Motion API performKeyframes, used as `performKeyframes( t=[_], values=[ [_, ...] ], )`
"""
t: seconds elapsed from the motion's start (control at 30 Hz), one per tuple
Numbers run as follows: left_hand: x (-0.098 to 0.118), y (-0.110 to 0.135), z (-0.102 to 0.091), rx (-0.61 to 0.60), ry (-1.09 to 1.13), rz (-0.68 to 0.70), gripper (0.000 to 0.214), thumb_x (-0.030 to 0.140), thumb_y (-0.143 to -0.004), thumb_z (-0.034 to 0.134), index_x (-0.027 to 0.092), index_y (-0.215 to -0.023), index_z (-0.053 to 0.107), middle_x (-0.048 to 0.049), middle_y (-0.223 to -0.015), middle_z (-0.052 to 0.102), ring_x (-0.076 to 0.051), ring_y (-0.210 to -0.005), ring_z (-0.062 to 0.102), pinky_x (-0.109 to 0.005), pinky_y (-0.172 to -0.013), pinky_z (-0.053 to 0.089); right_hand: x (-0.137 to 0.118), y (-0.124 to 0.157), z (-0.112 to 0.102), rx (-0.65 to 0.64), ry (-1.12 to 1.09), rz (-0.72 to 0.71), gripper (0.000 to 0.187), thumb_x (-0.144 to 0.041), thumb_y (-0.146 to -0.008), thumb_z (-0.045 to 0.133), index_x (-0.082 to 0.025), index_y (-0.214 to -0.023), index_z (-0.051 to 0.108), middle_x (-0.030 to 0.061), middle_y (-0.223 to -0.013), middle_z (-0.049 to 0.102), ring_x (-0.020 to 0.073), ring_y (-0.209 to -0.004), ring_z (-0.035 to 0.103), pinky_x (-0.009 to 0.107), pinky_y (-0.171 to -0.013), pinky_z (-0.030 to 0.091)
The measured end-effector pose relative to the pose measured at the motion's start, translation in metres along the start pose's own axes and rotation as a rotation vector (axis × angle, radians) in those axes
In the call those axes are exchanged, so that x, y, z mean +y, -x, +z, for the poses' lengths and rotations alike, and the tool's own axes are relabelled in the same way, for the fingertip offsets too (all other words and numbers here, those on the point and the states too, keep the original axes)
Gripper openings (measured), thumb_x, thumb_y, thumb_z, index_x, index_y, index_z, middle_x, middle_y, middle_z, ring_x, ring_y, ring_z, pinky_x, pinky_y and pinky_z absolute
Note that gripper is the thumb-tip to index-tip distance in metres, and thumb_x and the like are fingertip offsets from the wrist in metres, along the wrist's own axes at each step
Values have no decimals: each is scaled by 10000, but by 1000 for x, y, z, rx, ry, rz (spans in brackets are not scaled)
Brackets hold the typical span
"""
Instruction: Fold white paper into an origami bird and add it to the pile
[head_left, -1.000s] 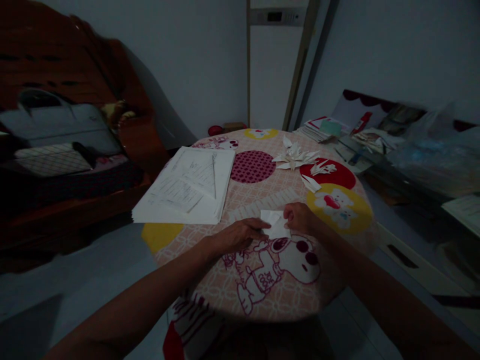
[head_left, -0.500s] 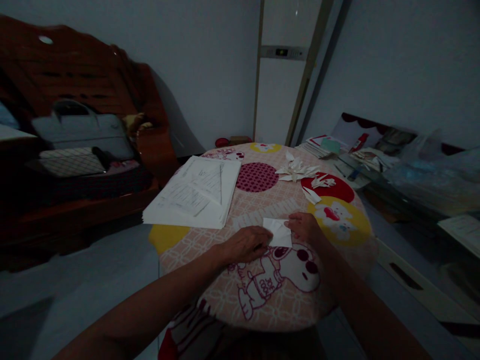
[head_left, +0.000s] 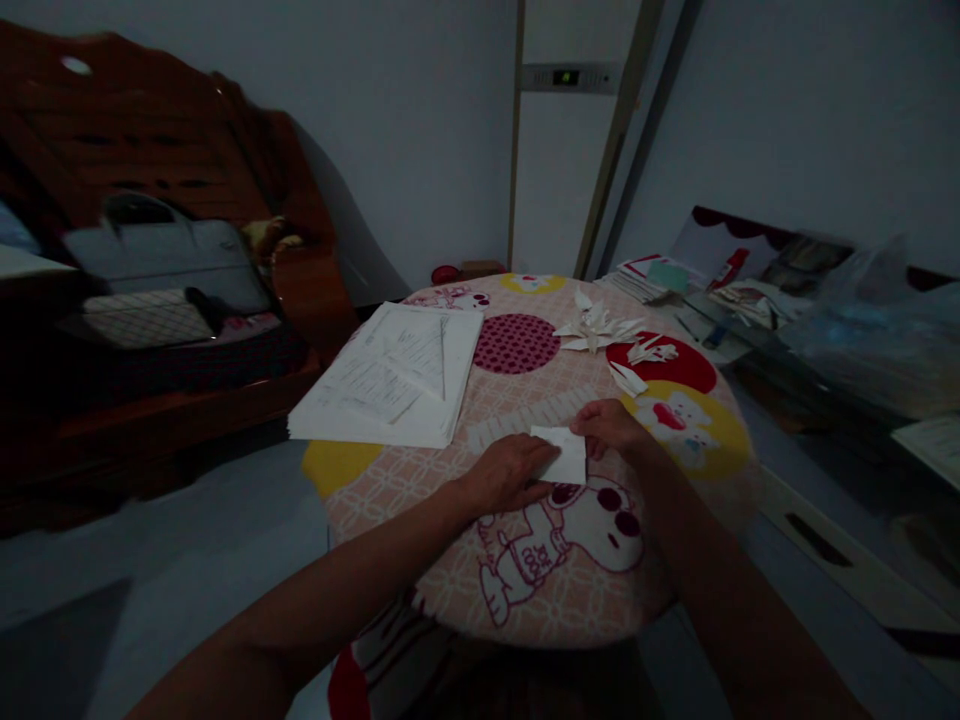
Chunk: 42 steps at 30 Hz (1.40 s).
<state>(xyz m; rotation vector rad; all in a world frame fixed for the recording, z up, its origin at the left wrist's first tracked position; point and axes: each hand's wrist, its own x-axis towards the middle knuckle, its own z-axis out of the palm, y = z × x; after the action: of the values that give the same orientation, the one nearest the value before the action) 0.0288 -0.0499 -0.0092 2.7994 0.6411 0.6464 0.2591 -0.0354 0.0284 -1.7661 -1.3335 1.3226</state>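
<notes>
A small white paper (head_left: 564, 457) is being pressed onto the desk (head_left: 450, 560) by the left hand (head_left: 514, 472), fingers flat. Its far corner is being touched by the curled right hand (head_left: 611, 425), grip unclear.

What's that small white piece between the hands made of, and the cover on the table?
The small white piece looks like thin matte paper: flat, sharp straight edges, touched by the left hand and right hand. The table cover seems printed cloth or soft vinyl: cartoon pattern, draping over the round rim; the dim light leaves its finish open.
</notes>
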Motion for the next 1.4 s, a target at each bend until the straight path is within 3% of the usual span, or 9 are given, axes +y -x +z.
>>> performKeyframes(
  t=[0.17, 0.37, 0.47, 0.6, 0.7, 0.77, 1.03, 1.2, 1.4],
  values=[
    [1, -1, 2, 154, -82, 27, 494, 329, -892, 617, 122, -1329, 519, -180, -1266, 631, -274, -1143, 615, -389, -940, 530, -5, -2, 8, 34, -261, -37, 166, -209, -597, 692, -169, -741, 620, -37, -467, 588, 113, -369, 518, 219, -355, 442],
    [-9, -19, -3, 242, -67, -49, 321, 258, -909, 551, 148, -1197, 641, -137, -1063, 729, -231, -905, 690, -352, -798, 556, -1, -4, 14, 77, -463, -162, 297, -366, -571, 768, -161, -739, 633, -5, -538, 619, 128, -439, 564, 236, -415, 462],
    [-18, -29, -10, 284, 172, -233, 266, 233, -890, 544, 155, -1087, 703, -89, -931, 748, -199, -812, 686, -305, -742, 537, 3, -1, 12, 160, -408, -210, 421, -570, -655, 718, -171, -757, 629, 39, -587, 648, 166, -505, 618, 278, -491, 516],
    [-24, -37, -20, 363, 790, -540, 263, 313, -804, 662, 112, -965, 713, -66, -879, 737, -181, -756, 669, -258, -660, 513, 4, 2, 11, 293, -291, -313, 526, -701, -767, 574, -179, -771, 644, 78, -692, 691, 193, -632, 657, 301, -605, 552],
    [-25, -36, -19, 312, 1174, -648, 408, 347, -682, 779, 86, -982, 688, -76, -858, 731, -176, -707, 662, -261, -638, 509, 4, 4, 16, 182, -318, -350, 458, -627, -765, 630, -171, -736, 667, 48, -645, 677, 172, -583, 623, 271, -537, 511],
    [-25, -33, -15, 275, 1286, -691, 462, 358, -627, 820, 83, -970, 678, -71, -807, 722, -166, -658, 648, -253, -608, 491, 4, 6, 20, 98, -348, -332, 361, -525, -714, 716, -166, -713, 680, 18, -585, 654, 141, -502, 576, 245, -469, 465],
    [-32, -19, -10, 136, 1145, -806, 377, 368, -553, 839, 97, -744, 659, -22, -636, 652, -121, -547, 564, -214, -508, 382, 12, 10, 23, -89, -155, -146, 262, -408, -699, 691, -155, -642, 658, -13, -392, 558, 94, -296, 440, 200, -302, 316],
    [-34, -15, -15, 134, 1178, -815, 384, 398, -556, 847, 101, -665, 628, -10, -590, 623, -94, -510, 520, -207, -491, 347, 15, 17, 19, -179, -133, -172, 257, -389, -722, 702, -167, -625, 617, -27, -395, 553, 89, -319, 465, 187, -323, 303],
    [-31, -17, -21, 70, 1221, -801, 388, 381, -544, 877, 98, -633, 627, -15, -575, 624, -90, -497, 524, -210, -491, 355, 13, 17, 20, -242, -147, -225, 278, -418, -742, 729, -145, -752, 679, -29, -478, 585, 78, -370, 452, 200, -363, 309]
  ],
)
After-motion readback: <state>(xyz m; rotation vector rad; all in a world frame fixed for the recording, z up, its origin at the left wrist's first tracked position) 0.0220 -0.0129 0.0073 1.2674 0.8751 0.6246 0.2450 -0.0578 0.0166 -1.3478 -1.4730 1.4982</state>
